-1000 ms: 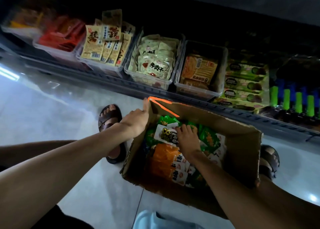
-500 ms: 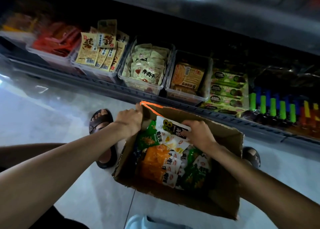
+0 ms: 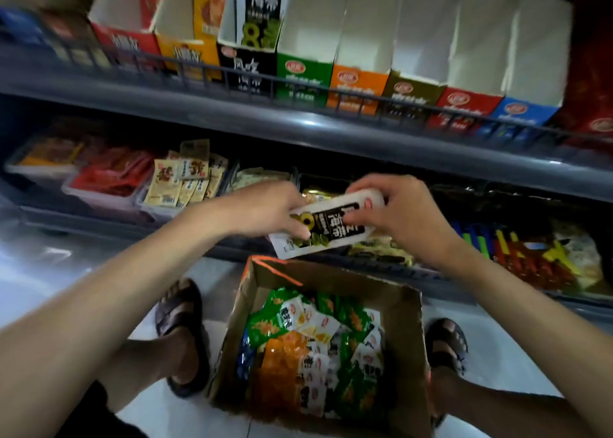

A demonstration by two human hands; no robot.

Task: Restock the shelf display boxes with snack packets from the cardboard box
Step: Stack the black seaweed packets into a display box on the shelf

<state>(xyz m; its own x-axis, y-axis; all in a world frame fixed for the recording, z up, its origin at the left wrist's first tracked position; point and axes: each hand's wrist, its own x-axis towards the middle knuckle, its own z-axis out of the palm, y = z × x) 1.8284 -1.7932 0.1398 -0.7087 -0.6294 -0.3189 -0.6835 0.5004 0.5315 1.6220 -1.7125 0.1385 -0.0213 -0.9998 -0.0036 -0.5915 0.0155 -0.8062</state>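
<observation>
Nearest, on the pale floor between two sandalled feet: an open cardboard box [image 3: 406,344], heaped with loose snack packets [image 3: 288,364] in green, orange, white and blue. Above the box's far edge and clear of it, held in the air in front of the lower shelf: one long white-and-black packet [image 3: 323,230], lying crosswise and tilted, left end lower. Gripped at both ends. Left hand [image 3: 265,210] curled around the lower left end, fingertips wrapped under onto the printed face. Right hand [image 3: 401,212] curled over the upper right end, fingers pinching it from the top. Behind the hands, on the lower shelf: clear tubs [image 3: 99,198] in a row, filled with red packets [image 3: 112,175] and tan packets [image 3: 179,185], then coloured sticks [image 3: 517,248] far to the right. Farther up, behind a wire rail on the upper shelf: a line of display boxes side by side, among them a black display box [image 3: 247,69] with a matching black packet upright inside, then a green display box [image 3: 303,79] and an orange display box [image 3: 356,87] showing white inner walls.
</observation>
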